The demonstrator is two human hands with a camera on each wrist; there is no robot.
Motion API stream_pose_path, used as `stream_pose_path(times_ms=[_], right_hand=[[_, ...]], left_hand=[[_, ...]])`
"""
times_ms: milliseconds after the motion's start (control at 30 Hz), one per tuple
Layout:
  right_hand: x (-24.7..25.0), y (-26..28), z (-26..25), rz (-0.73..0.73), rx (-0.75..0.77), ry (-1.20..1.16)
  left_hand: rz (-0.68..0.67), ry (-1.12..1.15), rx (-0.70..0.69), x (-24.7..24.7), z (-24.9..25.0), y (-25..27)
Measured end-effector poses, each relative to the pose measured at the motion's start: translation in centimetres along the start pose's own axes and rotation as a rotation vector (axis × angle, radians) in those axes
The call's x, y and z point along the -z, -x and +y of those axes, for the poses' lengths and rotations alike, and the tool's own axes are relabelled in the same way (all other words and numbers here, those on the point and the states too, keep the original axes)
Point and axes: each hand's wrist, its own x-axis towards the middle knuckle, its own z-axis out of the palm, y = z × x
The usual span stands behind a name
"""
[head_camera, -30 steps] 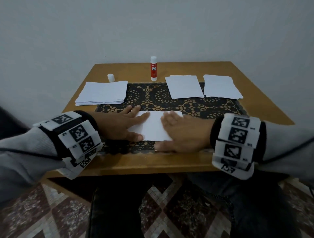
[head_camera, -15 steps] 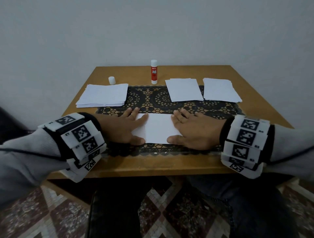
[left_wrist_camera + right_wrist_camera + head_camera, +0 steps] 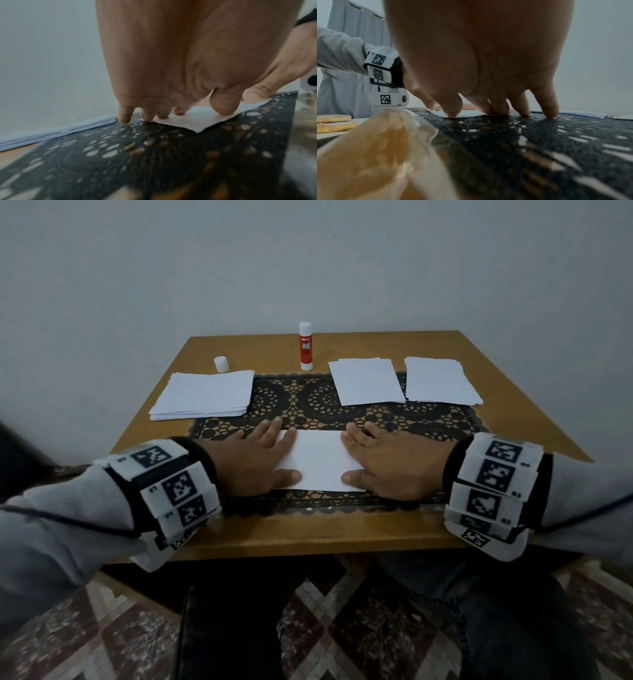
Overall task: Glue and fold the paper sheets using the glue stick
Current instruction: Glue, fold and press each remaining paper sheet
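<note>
Both hands, left hand (image 3: 253, 462) and right hand (image 3: 394, 463), lie flat with straight fingers on the folded paper (image 3: 318, 462), one on each end of its long side-to-side shape.

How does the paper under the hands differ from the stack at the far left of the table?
The folded sheet is a single narrow strip, while the left stack is many wider, layered sheets. The folded sheet lies wholly on the black lace mat; the left stack sits mostly on bare table. The left hand and right hand press the folded sheet flat; nothing touches the left stack. Both are plain white paper.
</note>
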Motion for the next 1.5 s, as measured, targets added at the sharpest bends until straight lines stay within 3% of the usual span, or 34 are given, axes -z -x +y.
stream_pose_path(times_ms=[100,300,467,667,1067,1300,1500], right_hand=[[0.0,0.1,-0.1,-0.004,-0.002,-0.003],[-0.1,-0.1,0.0,-0.004,0.000,0.012],[-0.1,0.0,-0.1,0.001,0.008,0.004],[0.0,0.0,-0.1,0.040,0.015,-0.008],[0.3,-0.5,0.0,0.115,0.024,-0.048],[1.1,-1.5,-4.0,0.059,0.158,0.042],[1.6,-2.4,-2.3,0.035,0.103,0.064]], left_hand=[[-0.003,0.039,0.040,-0.6,1.5,0.8],[-0.104,0.070,-0.044,-0.7,3.9,2.9],[-0.049,0.073,0.049,-1.2,2.4,2.2],[-0.004,0.072,-0.138,-1.2,2.7,1.7],[0.022,-0.031,-0.064,0.3,0.3,-1.1],[0.065,0.199,-0.066,0.9,-0.8,-0.7],[0.065,0.182,-0.053,0.8,-1.0,-1.3]])
